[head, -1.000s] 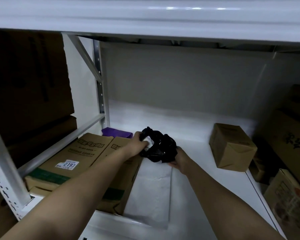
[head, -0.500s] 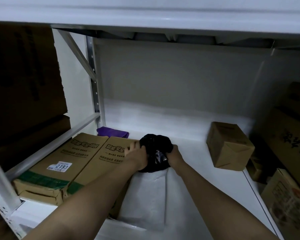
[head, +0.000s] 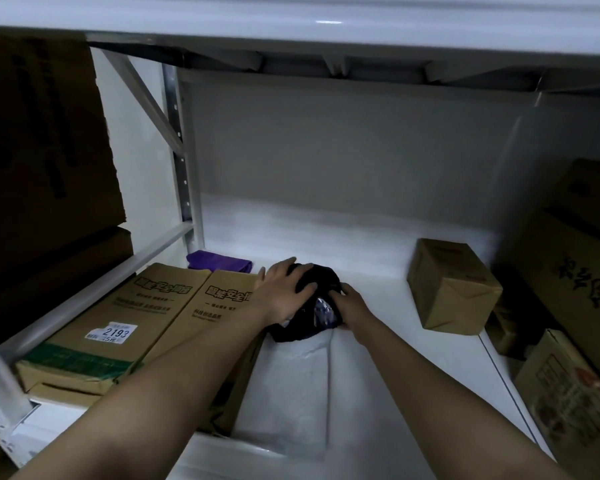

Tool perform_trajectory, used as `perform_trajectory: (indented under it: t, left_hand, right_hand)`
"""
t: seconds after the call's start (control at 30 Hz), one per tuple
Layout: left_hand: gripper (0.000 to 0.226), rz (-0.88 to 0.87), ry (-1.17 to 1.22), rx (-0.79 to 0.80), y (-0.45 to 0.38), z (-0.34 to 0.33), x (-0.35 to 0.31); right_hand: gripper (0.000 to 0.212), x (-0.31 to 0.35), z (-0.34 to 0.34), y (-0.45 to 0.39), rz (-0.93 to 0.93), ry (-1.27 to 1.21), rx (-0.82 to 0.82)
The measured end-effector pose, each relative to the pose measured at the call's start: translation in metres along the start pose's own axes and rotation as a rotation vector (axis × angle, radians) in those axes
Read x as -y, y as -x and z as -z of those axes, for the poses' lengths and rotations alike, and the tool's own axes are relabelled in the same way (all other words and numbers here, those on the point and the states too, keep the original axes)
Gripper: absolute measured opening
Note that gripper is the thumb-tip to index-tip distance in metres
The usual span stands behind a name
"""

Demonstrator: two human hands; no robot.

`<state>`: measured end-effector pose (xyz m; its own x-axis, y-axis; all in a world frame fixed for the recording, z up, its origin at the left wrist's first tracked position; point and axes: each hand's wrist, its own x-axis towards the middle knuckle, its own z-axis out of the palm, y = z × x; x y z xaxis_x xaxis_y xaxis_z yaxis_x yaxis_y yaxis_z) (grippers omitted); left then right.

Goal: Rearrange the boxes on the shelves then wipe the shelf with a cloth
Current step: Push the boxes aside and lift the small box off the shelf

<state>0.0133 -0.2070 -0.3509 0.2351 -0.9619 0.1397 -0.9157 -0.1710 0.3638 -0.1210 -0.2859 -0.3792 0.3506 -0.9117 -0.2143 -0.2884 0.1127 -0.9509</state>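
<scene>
Head camera, close, facing forward and down into shelf bay

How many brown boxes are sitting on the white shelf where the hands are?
3: two flat boxes lie side by side at left, one small box stands at right. More boxes sit beyond the shelf's edges.
</scene>
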Motion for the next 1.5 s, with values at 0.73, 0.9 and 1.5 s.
perform_trajectory:
  t: [0.73,0.9,1.5]
  left_hand:
    - [0.032,-0.090,-0.258,0.143,-0.024,-0.013,-0.010]
    - [0.051,0.030,-0.169,0.106,-0.024,-0.014,-0.025]
    - [0.038,-0.062,-0.710,0.207,-0.023,-0.022,-0.030]
  right_hand:
    - [0.028,-0.025,0.012,-0.018,-0.075,0.083,-0.110]
    - [0.013,-0.025,0.008,-0.025,-0.170,0.298,-0.022]
    - [0.030,-0.021,0.002,-0.027,-0.204,0.396,-0.021]
